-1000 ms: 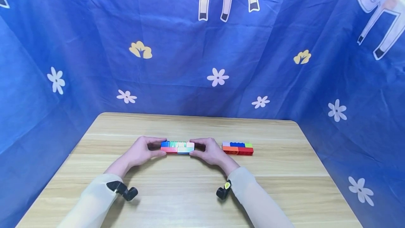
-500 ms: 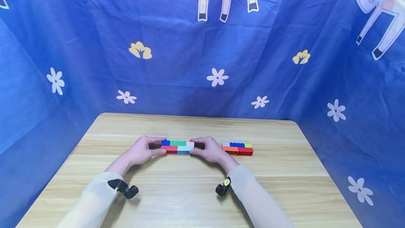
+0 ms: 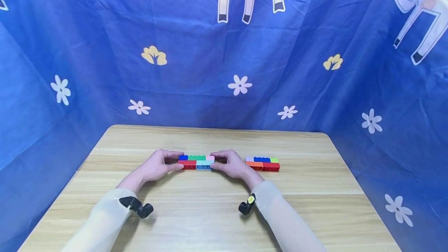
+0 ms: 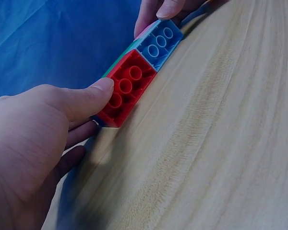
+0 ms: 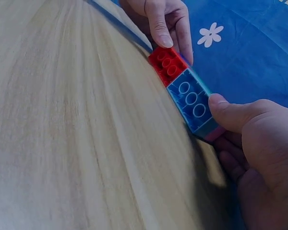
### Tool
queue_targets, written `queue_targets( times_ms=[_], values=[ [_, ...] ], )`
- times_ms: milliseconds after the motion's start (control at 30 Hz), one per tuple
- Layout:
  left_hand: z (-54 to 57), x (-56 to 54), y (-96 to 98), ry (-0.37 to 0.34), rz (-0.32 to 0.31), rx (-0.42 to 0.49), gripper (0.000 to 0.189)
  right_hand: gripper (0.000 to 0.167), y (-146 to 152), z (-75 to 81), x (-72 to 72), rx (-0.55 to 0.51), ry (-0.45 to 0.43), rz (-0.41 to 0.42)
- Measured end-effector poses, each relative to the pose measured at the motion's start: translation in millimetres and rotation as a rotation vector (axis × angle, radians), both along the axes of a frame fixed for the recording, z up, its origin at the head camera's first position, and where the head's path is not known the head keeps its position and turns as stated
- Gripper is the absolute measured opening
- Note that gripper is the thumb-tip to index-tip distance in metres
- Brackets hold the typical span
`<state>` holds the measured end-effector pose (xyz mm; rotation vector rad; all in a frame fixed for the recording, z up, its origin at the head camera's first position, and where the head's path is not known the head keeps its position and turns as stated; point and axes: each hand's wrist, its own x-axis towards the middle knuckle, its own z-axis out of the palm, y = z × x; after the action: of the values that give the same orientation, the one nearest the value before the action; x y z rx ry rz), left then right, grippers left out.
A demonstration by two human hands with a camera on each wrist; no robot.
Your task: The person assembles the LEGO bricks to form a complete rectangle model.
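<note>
My left hand (image 3: 157, 166) pinches the left end of a joined row of toy building bricks, with the thumb on the hollow underside of a red brick (image 4: 127, 86). At the other end, my right hand (image 3: 231, 164) pinches the row, thumb at the edge of a light blue brick (image 5: 189, 100). Both undersides, with their round tubes, face toward me. Behind them in the head view run a blue brick (image 3: 183, 158), a green brick (image 3: 196, 158) and a pink brick (image 3: 210, 158). The row lies lengthwise across the wooden table; the fingers behind it are partly hidden.
A second joined brick row (image 3: 271, 166), orange and red in front with lilac, blue and lime behind, lies right of my right hand. The wooden table (image 3: 196, 221) ends at a blue patterned cloth (image 3: 196, 112) at the back and sides.
Both hands keep their grip in nearly the same place. The held brick row has tipped slightly, so the tubes in its undersides now show in the head view.
</note>
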<state>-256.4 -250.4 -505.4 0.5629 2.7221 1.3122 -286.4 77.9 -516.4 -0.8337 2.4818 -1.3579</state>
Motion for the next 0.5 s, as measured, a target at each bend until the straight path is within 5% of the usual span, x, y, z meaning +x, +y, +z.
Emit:
queue_targets(
  times_ms=[300,500],
  values=[
    [4.0,-0.2,-2.0,0.019,0.021,-0.010,0.070,0.058,-1,14.1,3.1,-0.008,-0.064,-0.004],
    [18.7,0.2,6.4,0.123,0.040,0.042,0.067,0.058,8,34.1,7.1,-0.128,-0.049,-0.023]
  ],
)
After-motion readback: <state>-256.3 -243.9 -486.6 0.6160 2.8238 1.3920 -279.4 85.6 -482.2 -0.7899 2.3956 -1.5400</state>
